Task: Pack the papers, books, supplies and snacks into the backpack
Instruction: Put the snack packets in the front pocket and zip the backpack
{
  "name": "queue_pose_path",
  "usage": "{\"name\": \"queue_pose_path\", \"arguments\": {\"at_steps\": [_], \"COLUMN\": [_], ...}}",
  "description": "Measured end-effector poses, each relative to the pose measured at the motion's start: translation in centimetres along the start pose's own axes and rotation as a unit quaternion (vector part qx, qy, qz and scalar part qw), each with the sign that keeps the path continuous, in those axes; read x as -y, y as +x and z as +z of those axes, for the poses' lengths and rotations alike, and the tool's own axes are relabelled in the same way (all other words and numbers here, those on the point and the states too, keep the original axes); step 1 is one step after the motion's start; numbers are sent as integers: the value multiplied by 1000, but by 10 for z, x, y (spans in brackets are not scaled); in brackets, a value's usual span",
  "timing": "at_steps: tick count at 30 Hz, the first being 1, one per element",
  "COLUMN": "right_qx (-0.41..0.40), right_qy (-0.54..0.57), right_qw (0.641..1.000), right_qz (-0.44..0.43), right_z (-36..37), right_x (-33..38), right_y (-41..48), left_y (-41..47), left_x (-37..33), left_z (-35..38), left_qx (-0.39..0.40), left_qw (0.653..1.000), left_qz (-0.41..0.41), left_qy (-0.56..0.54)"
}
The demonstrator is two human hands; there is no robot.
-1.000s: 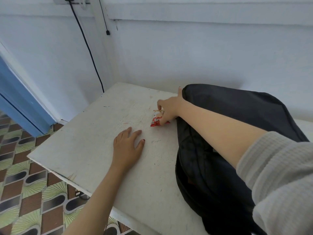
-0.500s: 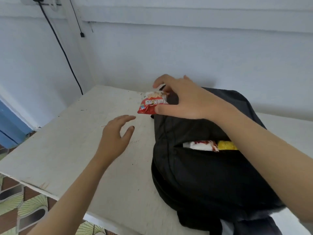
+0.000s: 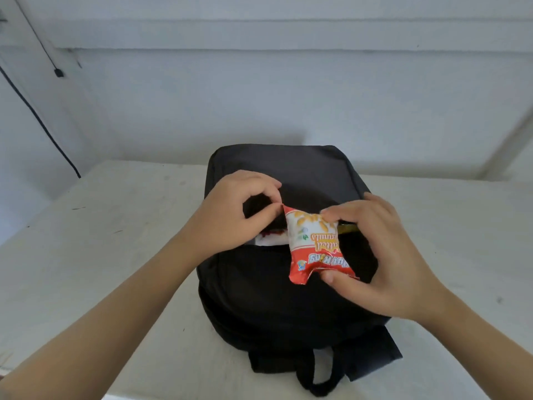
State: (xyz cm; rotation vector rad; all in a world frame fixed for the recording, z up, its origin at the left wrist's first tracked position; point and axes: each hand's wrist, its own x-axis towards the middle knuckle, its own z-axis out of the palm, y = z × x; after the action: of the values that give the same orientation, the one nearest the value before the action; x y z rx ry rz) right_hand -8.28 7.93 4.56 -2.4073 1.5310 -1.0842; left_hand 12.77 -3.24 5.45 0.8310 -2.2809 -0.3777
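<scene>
Packet (image 3: 314,243) (red) in right hand (image 3: 386,255); left hand (image 3: 230,217) pinches backpack (image 3: 274,307).

One black backpack (image 3: 277,168); one white table (image 3: 101,241) under it; two hands over the backpack, one left hand (image 3: 227,217) and one right hand (image 3: 386,255); two snack packets plainly seen, one red-and-white snack packet (image 3: 314,243) held by the right hand and one white packet (image 3: 271,240) in the pocket mouth to the left; one yellow item (image 3: 347,228) in that mouth to the right, too hidden to name; the dark straps at the backpack's near edge overlap too much to count; two black cords on the far left wall, one thick cable (image 3: 37,119) and one thin cord (image 3: 43,47).
</scene>
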Motion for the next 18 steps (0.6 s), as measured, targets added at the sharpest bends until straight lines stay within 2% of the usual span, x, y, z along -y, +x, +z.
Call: {"name": "queue_pose_path", "arguments": {"at_steps": [4,10,13,18], "right_qx": [6,4,6,9], "right_qy": [-12,-43,-63,-131], "right_qw": [1000,999,998,991], "right_qz": [17,27,31,17], "right_z": [-7,-7,-6,-4], "right_x": [-6,-14,-15,-16], "right_y": [-24,-38,-38,-31], "left_y": [11,22,27,36], "left_x": [-6,-12,-12,-18], "left_z": [10,21,24,23], "left_qx": [30,57,16,-67], "left_qw": [999,990,988,987], "left_qz": [41,68,86,109], "left_qy": [20,107,128,93]}}
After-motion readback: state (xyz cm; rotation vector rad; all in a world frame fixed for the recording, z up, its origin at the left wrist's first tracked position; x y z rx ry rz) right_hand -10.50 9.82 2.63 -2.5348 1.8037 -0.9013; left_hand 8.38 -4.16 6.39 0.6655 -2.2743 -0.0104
